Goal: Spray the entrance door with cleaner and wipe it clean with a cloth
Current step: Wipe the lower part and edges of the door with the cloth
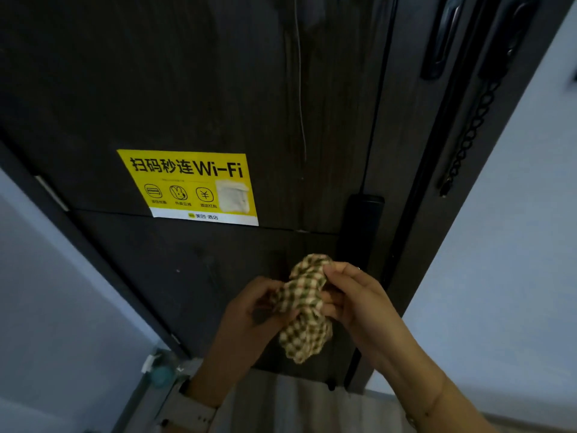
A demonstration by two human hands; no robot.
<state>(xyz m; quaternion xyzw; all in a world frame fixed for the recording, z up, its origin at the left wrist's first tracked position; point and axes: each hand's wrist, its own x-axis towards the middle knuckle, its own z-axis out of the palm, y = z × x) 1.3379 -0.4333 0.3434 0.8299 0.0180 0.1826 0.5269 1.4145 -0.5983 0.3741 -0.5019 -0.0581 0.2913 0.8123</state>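
I am standing close to the dark entrance door, looking at it from a low angle. Both my hands are raised in front of its lower panel, bunching up a checked cloth of beige, green and a little red. My left hand grips the left side of the cloth, its fingers curled into the folds. My right hand pinches the upper right part of the cloth between thumb and fingertips, and the rest of the fabric hangs down between my palms. The cloth is held just in front of the door; I cannot tell whether it touches the surface.

On my left wrist sits a watch with a pale strap. Above my hands, left of centre, a yellow Wi-Fi sticker is stuck on the door, with black lettering and a white strip along its bottom. Just beyond my right hand is a black lock plate mounted on the door. Farther up on the right, a dark chain hangs along the door frame. Pale walls stand on either side. Low on the left, near the foot of the frame, is a blurred teal-coloured object.
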